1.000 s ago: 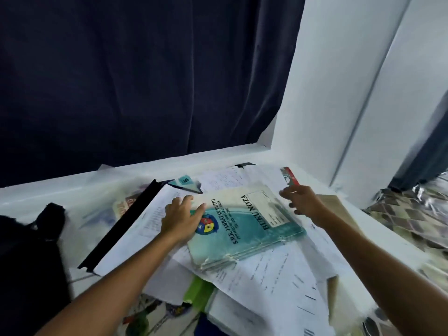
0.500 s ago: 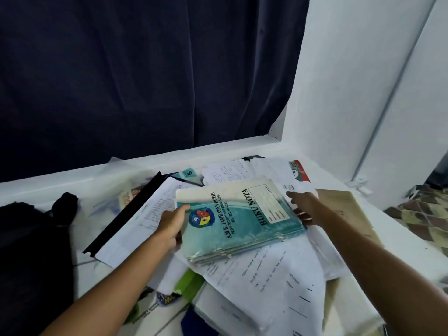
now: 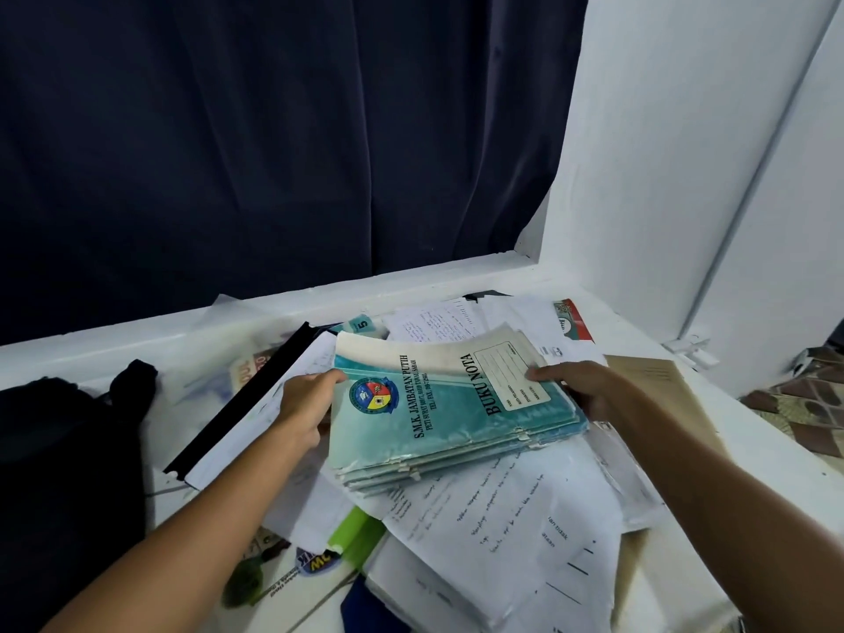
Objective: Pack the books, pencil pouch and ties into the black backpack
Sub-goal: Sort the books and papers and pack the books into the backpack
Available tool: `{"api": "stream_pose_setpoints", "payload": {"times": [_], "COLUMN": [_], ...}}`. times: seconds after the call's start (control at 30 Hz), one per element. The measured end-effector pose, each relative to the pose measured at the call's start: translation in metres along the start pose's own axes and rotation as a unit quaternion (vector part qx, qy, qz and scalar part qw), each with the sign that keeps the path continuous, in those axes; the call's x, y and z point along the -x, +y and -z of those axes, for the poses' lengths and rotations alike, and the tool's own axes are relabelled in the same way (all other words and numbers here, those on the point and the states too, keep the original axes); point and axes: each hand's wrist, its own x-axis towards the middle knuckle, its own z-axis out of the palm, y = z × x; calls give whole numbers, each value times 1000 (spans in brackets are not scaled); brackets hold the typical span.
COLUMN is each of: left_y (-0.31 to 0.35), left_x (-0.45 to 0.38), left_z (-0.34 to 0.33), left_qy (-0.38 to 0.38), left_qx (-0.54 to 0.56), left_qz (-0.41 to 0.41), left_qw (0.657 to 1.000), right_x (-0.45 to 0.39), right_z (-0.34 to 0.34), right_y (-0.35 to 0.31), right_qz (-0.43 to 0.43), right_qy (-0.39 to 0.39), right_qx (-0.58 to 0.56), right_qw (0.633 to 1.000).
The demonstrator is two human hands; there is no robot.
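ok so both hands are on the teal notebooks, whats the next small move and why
Probably lift the stack of notebooks clear and carry it left toward the black backpack. The left hand and right hand already grip opposite ends, and the stack sits on loose papers that could drag along.

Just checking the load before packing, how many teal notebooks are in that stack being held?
About 4 by the edges: the notebooks lie stacked, left hand and right hand holding the ends; others may be hidden.
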Motion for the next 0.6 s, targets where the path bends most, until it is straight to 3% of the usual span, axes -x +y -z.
{"api": "stream_pose_setpoints", "payload": {"times": [0.2, 0.37, 0.4, 0.47, 0.53, 0.6], "left_y": [-2, -4, -4, 0, 7, 13], "left_x": [0, -7, -5, 8, 36, 68], "left_z": [4, 18, 19, 14, 7, 3], "left_qy": [-18, -53, -66, -46, -22, -123], "left_qx": [25, -48, -99, -232, -248, -220], "left_qz": [15, 23, 5, -107, -247, -307], "left_qw": [999, 997, 993, 966, 936, 918], "right_x": [7, 15, 16, 20, 25, 28], "right_z": [-6, -14, -15, -17, -20, -23], "right_y": [-3, -2, 0, 4, 7, 6], "right_qz": [37, 39, 38, 34, 41, 73], "right_qy": [-37, -72, -64, -60, -62, -67], "right_qx": [-25, -75, -78, -92, -121, -143], "right_qw": [998, 994, 994, 993, 990, 985]}}
